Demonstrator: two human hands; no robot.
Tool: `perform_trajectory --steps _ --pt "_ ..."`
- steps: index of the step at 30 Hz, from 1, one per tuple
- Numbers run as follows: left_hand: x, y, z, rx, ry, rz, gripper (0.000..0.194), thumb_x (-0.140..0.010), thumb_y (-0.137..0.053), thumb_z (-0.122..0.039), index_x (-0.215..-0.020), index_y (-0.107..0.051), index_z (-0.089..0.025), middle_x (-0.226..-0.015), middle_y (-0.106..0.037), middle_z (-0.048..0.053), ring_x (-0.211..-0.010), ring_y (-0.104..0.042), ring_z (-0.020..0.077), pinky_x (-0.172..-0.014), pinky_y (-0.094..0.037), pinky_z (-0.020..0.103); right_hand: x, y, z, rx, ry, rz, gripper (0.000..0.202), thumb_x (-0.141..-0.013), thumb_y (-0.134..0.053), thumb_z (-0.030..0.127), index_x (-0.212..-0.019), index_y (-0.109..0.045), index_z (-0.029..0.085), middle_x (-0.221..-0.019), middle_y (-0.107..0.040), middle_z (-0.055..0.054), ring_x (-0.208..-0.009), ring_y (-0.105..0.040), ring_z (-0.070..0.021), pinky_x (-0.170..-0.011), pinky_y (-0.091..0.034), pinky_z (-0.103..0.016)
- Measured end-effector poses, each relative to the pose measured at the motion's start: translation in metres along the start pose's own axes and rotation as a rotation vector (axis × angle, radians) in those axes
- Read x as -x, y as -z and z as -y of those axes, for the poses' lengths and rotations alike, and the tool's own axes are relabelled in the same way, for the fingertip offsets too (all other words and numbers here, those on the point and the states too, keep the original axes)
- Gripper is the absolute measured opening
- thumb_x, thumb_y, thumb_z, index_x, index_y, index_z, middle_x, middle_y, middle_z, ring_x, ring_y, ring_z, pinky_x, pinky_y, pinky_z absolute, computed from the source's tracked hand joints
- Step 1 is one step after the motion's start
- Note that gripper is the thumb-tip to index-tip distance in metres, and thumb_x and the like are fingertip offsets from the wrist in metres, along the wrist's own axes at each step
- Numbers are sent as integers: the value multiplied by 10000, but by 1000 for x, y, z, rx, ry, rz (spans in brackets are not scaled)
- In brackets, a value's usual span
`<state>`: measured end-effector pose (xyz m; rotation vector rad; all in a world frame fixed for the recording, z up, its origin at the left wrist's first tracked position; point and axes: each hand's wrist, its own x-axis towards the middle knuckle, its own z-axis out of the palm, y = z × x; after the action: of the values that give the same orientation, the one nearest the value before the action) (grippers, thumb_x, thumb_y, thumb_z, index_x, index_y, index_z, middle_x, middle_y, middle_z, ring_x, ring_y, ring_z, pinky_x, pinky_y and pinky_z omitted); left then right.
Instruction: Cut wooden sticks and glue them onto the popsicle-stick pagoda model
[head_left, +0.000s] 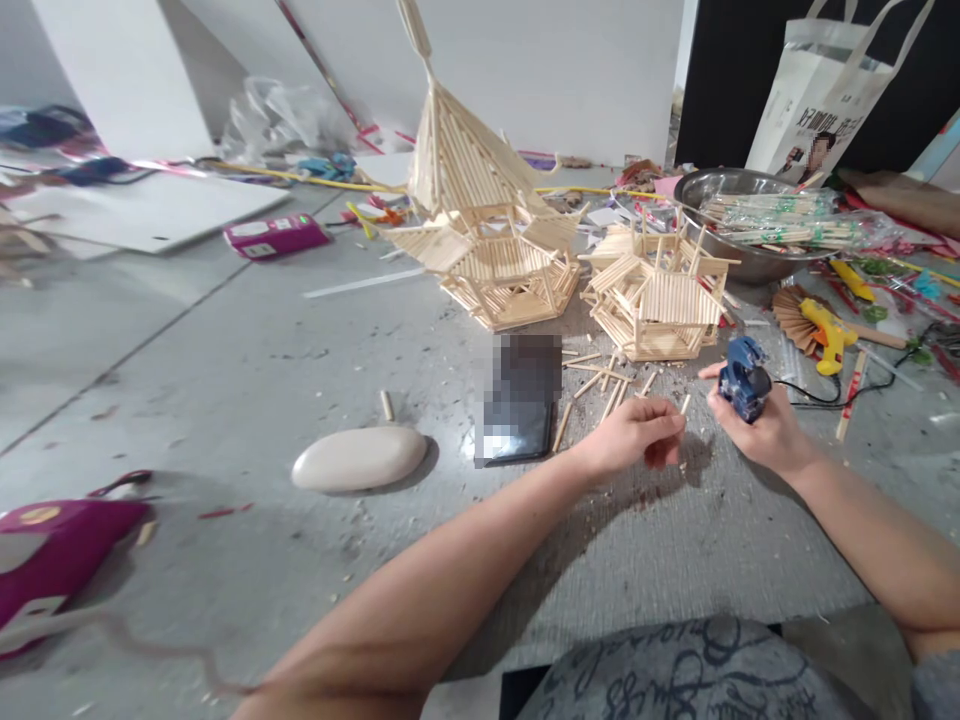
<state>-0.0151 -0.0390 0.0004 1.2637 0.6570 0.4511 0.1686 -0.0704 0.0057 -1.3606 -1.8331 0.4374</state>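
Observation:
My left hand (637, 435) is closed, pinching a short wooden stick (685, 404) that points up from the fingertips. Just to its right, my right hand (765, 430) is wrapped round a dark blue hand tool (745, 380); its exact kind is hard to make out. Beyond both hands stands a small pavilion model built of wooden sticks (656, 300), open at the top with upright posts. Left of that is a taller stick pavilion (502, 270) with a pointed roof (472, 150). Loose cut sticks (611, 385) lie between my left hand and the models.
A phone (517, 410) and a pale oval case (360, 458) lie to the left. On the right are a yellow glue gun (825, 335) with a black cord and a metal bowl (694, 190) holding bundled sticks. A white bag (814, 100) stands behind. Purple boxes (274, 237) are at left.

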Motion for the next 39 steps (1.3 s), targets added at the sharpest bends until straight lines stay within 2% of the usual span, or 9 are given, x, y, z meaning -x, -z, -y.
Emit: perform_trajectory --steps 3,7,12,14,19,24,32,36,39 --pt "0 1 -1 34 58 16 242 -733 -539 -334 -581 -494 -152 -445 -550 -9 -380 -434 68 -414 -329 199 -1 0 5 -34 0 137 163 -775 -521 273 -921 -540 201 -831 -628 -36 -704 -575 -151 -683 -442 -283" --pt "0 1 -2 119 86 -38 200 -706 -520 -304 -578 -489 -153 -407 -539 -12 -353 -434 74 -382 -308 192 0 -2 3 -4 47 160 157 -746 -547 243 -898 -540 204 -806 -631 -23 -700 -577 -151 -664 -438 -269" --pt "1 2 -2 135 68 -67 168 -664 -504 -276 -558 -486 -147 -386 -524 -5 -344 -429 77 -375 -306 192 0 -2 0 35 100 248 354 -648 -537 116 -987 -512 217 -882 -642 -32 -787 -597 -182 -675 -436 -277" --pt "1 2 -3 143 60 -73 163 -660 -504 -279 -568 -490 -145 -397 -527 -5 -347 -429 76 -376 -304 193 1 -3 2 31 107 282 363 -628 -517 96 -971 -513 217 -866 -643 -27 -778 -598 -182 -664 -435 -275" --pt "0 2 -2 174 46 -123 197 -682 -512 -313 -574 -476 -153 -403 -521 -10 -347 -433 78 -379 -293 196 3 -6 4 2 65 188 321 -665 -516 104 -965 -511 216 -849 -642 -19 -751 -593 -161 -666 -433 -257" --pt "-1 3 0 174 18 -147 225 -703 -501 -334 -570 -474 -155 -400 -513 -12 -343 -428 77 -387 -301 200 4 -7 -1 80 17 130 284 -677 -535 132 -953 -523 202 -828 -653 -35 -750 -604 -178 -655 -432 -266" --pt "-1 3 2 73 -26 -133 308 -721 -509 -371 -513 -459 -149 -383 -487 -13 -347 -406 61 -401 -300 197 3 -7 4 191 24 276 270 -635 -543 154 -900 -562 204 -803 -667 -43 -721 -619 -198 -630 -426 -285" --pt "-2 3 4 193 -112 -203 372 -773 -454 -494 -665 -532 -147 -504 -548 -4 -387 -453 77 -398 -332 208 5 -7 10 67 -53 168 99 -720 -549 256 -798 -561 197 -665 -617 -10 -591 -559 -148 -569 -400 -258" --pt "-2 2 5 110 -218 -303 348 -739 -556 -457 -889 -608 -148 -663 -587 -1 -436 -464 54 -438 -382 206 3 -6 16 -104 -143 108 139 -759 -531 319 -696 -529 194 -580 -544 20 -540 -505 -121 -541 -392 -247"
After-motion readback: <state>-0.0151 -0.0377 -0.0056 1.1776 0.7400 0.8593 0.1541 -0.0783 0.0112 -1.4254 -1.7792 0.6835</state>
